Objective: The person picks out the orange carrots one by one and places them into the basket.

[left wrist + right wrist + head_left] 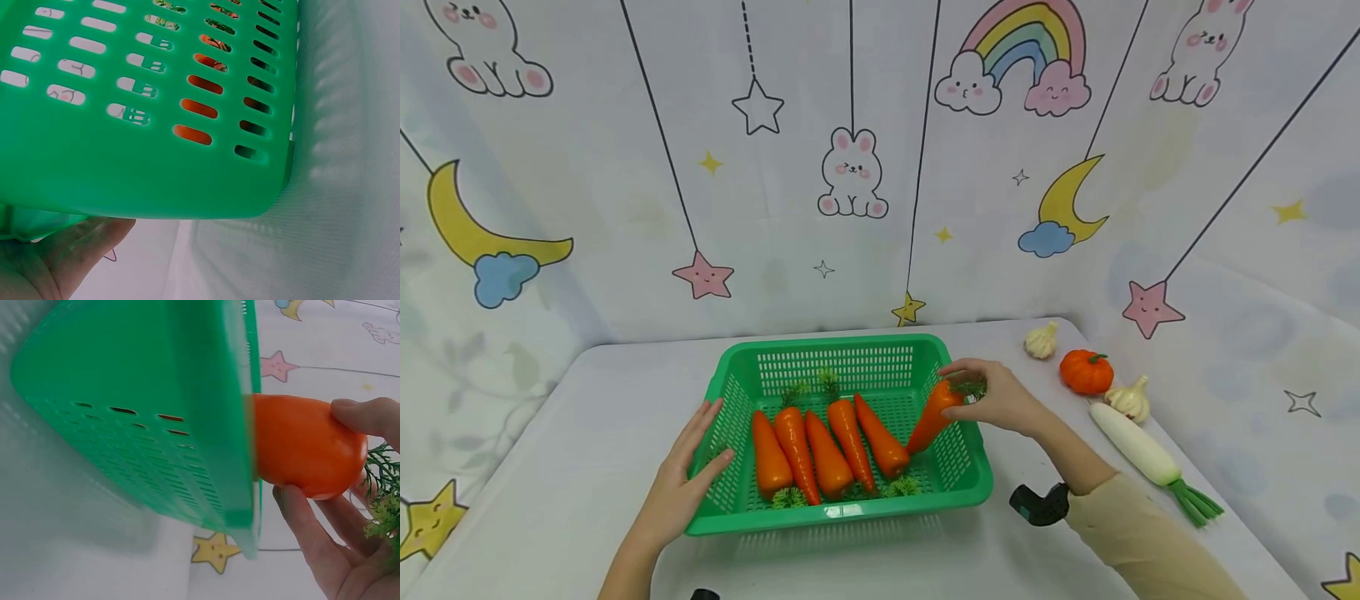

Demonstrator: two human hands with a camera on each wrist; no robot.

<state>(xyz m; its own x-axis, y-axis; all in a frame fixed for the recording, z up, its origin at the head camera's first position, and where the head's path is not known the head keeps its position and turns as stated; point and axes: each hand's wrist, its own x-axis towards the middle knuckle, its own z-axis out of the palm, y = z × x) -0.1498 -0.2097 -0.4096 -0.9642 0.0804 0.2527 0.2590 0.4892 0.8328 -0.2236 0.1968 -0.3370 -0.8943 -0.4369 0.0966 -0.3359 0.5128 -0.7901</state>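
A green plastic basket with slotted walls holds several orange carrots lying side by side. My right hand grips one carrot by its thick leafy end over the basket's right side; the tip slants down inside. In the right wrist view, thumb and fingers pinch the carrot's top beyond the rim, with its green leaves by the palm. At the basket's left rim my left hand rests with fingers spread and straight. The left wrist view shows that hand under the rim, partly hidden.
Along the table's right side lie two garlic bulbs, an orange pumpkin and a white radish with green stalks. A cloth printed with bunnies and stars hangs behind the white table.
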